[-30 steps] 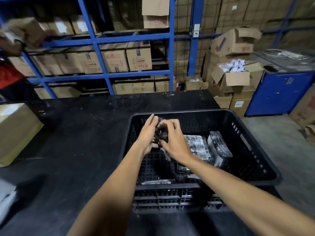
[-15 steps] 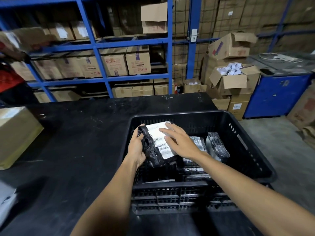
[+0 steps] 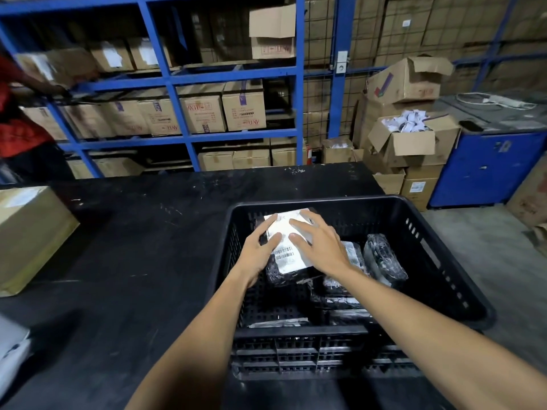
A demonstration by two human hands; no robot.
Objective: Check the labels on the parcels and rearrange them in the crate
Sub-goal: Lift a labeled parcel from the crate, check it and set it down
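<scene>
A black slatted plastic crate stands on the black table. Inside its left half lies a black-wrapped parcel with a white barcode label facing up. My left hand rests on the parcel's left side, fingers spread flat over the label. My right hand lies flat on its right side. Both hands press on it rather than grip it. More black-wrapped parcels lie in the crate: one stands on edge at the right, another sits partly under my right wrist, and flat ones lie near the front.
A brown cardboard box sits on the table at the left. A white packet lies at the left edge. Blue shelving with cartons stands behind. A person in red is at the far left. Open cartons and a blue cabinet stand at the right.
The parcel, held upright between both hands a second ago, has been turned label-up and laid down in the crate's left half. Both hands now lie flat on it.
</scene>
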